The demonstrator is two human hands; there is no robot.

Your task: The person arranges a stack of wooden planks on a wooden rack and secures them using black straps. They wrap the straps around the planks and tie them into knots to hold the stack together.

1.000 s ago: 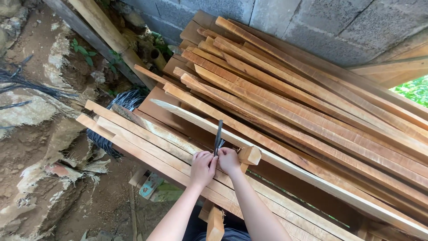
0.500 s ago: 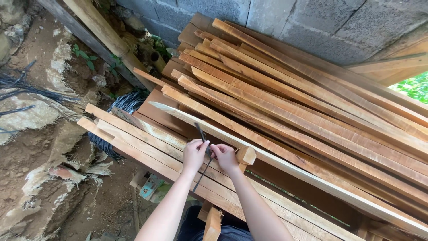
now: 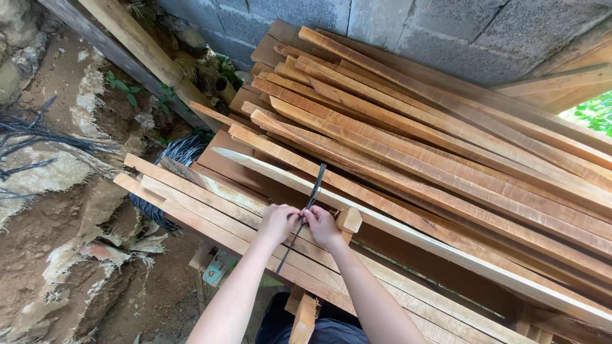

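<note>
Both of my hands meet over a stack of wooden planks. My left hand [image 3: 276, 223] and my right hand [image 3: 323, 226] together grip a thin dark metal tool [image 3: 310, 199], long and flat like a file or blade. Its upper end points away from me and rests against the edge of a pale long plank [image 3: 408, 230] that runs diagonally across the pile. Its lower end sticks out below my hands. A small wooden block [image 3: 349, 220] sits just right of my right hand.
A big heap of reddish planks [image 3: 446, 146] leans toward a grey block wall [image 3: 433, 32]. Flat planks [image 3: 191, 197] lie on a support under my hands. Bare earth, stones, black cables [image 3: 25, 137] and a dark woven bundle [image 3: 175, 156] lie at left.
The view has shifted slightly. My hands stay together on the tool, and the tool's upper end has tilted over to the right against the pale plank.
</note>
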